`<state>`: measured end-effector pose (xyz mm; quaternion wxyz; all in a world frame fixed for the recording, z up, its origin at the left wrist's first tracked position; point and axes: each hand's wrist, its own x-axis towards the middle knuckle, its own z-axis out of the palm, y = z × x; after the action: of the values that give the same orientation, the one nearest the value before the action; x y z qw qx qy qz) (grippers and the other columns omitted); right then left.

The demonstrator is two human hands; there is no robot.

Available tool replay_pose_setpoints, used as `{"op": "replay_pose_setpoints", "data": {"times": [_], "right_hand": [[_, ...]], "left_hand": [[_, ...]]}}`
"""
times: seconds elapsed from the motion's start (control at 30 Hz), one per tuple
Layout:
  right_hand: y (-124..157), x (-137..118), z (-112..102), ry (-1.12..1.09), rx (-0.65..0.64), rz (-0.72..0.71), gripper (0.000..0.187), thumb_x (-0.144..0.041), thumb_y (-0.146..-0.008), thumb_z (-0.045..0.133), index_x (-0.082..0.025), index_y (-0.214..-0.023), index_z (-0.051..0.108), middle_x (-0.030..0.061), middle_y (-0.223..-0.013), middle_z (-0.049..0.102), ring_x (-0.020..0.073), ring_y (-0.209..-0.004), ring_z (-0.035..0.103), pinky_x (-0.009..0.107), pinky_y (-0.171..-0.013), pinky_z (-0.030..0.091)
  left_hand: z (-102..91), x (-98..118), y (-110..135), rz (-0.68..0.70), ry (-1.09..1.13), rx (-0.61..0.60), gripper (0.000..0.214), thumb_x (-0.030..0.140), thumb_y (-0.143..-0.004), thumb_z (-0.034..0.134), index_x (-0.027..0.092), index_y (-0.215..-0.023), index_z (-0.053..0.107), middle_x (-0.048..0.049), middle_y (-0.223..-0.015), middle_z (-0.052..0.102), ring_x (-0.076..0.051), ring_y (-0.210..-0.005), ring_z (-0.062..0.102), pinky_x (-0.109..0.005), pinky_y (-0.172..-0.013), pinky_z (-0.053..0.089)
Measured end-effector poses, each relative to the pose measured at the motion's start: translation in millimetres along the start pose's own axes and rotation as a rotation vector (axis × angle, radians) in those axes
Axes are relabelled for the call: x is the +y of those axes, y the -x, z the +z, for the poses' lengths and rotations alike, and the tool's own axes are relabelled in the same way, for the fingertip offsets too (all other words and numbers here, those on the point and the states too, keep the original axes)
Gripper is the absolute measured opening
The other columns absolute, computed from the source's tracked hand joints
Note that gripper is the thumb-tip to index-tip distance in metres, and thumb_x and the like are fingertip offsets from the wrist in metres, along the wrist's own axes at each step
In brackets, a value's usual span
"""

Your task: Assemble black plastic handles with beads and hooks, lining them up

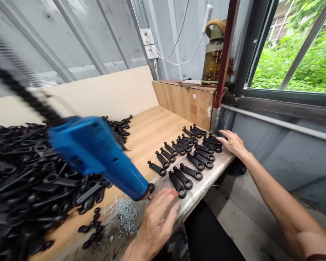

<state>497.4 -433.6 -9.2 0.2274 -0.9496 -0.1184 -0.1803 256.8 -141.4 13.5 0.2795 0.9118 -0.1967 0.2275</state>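
Both hands are working at separate spots: my left hand (157, 215) is hovering just beside the nose of the blue power screwdriver (100, 148), thumb and forefinger standing a little apart, and I cannot tell whether anything is sitting hidden between the fingers. My right hand (233, 142) is stretching to the far corner of the bench (149, 125), fingertips lying against the last black levers; whether they are pinching one, I cannot tell.

Between the hands, the black ring-ended levers (194, 160) are lying in slanting rows, ball knobs pointing away from me, rings facing my side. Beside my left wrist, silver screws (126, 215) are spreading in a loose pile, loose black knobs (92, 226) are clustering further left, and a big heap of black parts (19, 170) is filling the left of the bench.

Doing this well, I'd judge, is about keeping those rows evenly spaced and the rings clear of the bench edge, nudging with fingertips rather than sweeping. The screwdriver is showing blurred, so its nose is deserving attention: keeping my left fingers beside the bit, never under it, is looking like the safer habit. Leaving the screws uncovered by the wrist is helping too.
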Motion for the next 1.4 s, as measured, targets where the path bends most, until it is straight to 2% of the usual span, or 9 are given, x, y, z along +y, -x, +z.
{"op": "replay_pose_setpoints", "data": {"times": [0.17,0.37,0.47,0.57,0.67,0.77,0.93,1.23,1.4], "right_hand": [[-4,0,27,0.034,-0.143,-0.078,0.038,-0.041,-0.089,0.038,-0.021,-0.114,0.058,0.0075,-0.107,0.059,0.0204,-0.098,0.053,0.028,-0.080,0.039],[15,-22,31,0.218,-0.114,-0.133,0.039,-0.046,-0.087,0.041,-0.019,-0.107,0.060,0.0094,-0.100,0.058,0.0217,-0.093,0.051,0.030,-0.078,0.038],[19,-28,30,0.219,-0.088,-0.133,0.038,-0.046,-0.086,0.042,-0.019,-0.106,0.061,0.0102,-0.100,0.057,0.0227,-0.092,0.050,0.032,-0.079,0.038],[25,-36,24,0.184,0.036,-0.136,0.036,-0.043,-0.084,0.046,-0.019,-0.106,0.061,0.0123,-0.109,0.053,0.0257,-0.097,0.046,0.037,-0.080,0.038],[36,-46,11,0.040,0.155,-0.296,0.027,-0.034,-0.084,0.049,-0.018,-0.100,0.063,0.0112,-0.114,0.052,0.0247,-0.102,0.044,0.039,-0.086,0.037],[54,-57,0,-0.126,0.080,-0.514,0.020,-0.028,-0.084,0.050,-0.018,-0.088,0.067,0.0080,-0.102,0.058,0.0212,-0.098,0.047,0.036,-0.088,0.037],[72,-60,0,-0.199,-0.077,-0.602,0.020,-0.022,-0.085,0.048,-0.019,-0.087,0.067,0.0061,-0.099,0.062,0.0207,-0.100,0.047,0.037,-0.088,0.038],[71,-47,12,-0.274,-0.076,-0.547,0.021,-0.023,-0.087,0.045,-0.018,-0.092,0.065,0.0066,-0.092,0.065,0.0199,-0.095,0.050,0.034,-0.082,0.039],[67,-47,15,-0.195,-0.117,-0.588,0.020,-0.017,-0.085,0.046,-0.021,-0.091,0.065,0.0037,-0.091,0.066,0.0216,-0.100,0.044,0.034,-0.084,0.032]], "left_hand": [[5.1,-2,-6,0.003,-0.010,-0.020,0.018,0.011,-0.078,0.051,0.019,-0.094,0.056,-0.0049,-0.090,0.064,-0.017,-0.089,0.060,-0.029,-0.079,0.050],[18.4,4,-16,-0.045,-0.070,-0.054,0.016,0.016,-0.080,0.049,0.019,-0.093,0.058,-0.0069,-0.093,0.063,-0.020,-0.093,0.057,-0.034,-0.082,0.048],[38.2,11,-29,-0.065,-0.167,-0.096,0.018,0.021,-0.079,0.050,0.019,-0.096,0.057,-0.0083,-0.101,0.059,-0.022,-0.099,0.052,-0.038,-0.084,0.045],[61.0,17,-45,-0.076,-0.279,-0.179,0.023,0.025,-0.078,0.053,0.019,-0.100,0.055,-0.0084,-0.105,0.056,-0.023,-0.101,0.048,-0.040,-0.082,0.043],[78.9,20,-57,-0.079,-0.373,-0.239,0.022,0.030,-0.076,0.055,0.019,-0.096,0.055,-0.0080,-0.102,0.054,-0.025,-0.097,0.047,-0.041,-0.077,0.041],[89.2,19,-64,-0.085,-0.439,-0.247,0.016,0.033,-0.080,0.050,0.018,-0.084,0.056,-0.0078,-0.095,0.055,-0.025,-0.092,0.047,-0.041,-0.074,0.039],[90.5,16,-67,-0.052,-0.467,-0.236,0.014,0.025,-0.081,0.046,0.017,-0.076,0.056,-0.0076,-0.092,0.055,-0.024,-0.091,0.048,-0.041,-0.073,0.038],[83.4,-11,-69,-0.034,-0.308,-0.273,0.011,0.013,-0.073,0.046,0.017,-0.065,0.054,-0.0074,-0.085,0.058,-0.020,-0.086,0.054,-0.032,-0.075,0.046],[82.8,-14,-66,-0.017,-0.241,-0.190,0.010,0.014,-0.075,0.047,0.017,-0.075,0.057,-0.0065,-0.094,0.061,-0.020,-0.093,0.055,-0.036,-0.082,0.043]]}}
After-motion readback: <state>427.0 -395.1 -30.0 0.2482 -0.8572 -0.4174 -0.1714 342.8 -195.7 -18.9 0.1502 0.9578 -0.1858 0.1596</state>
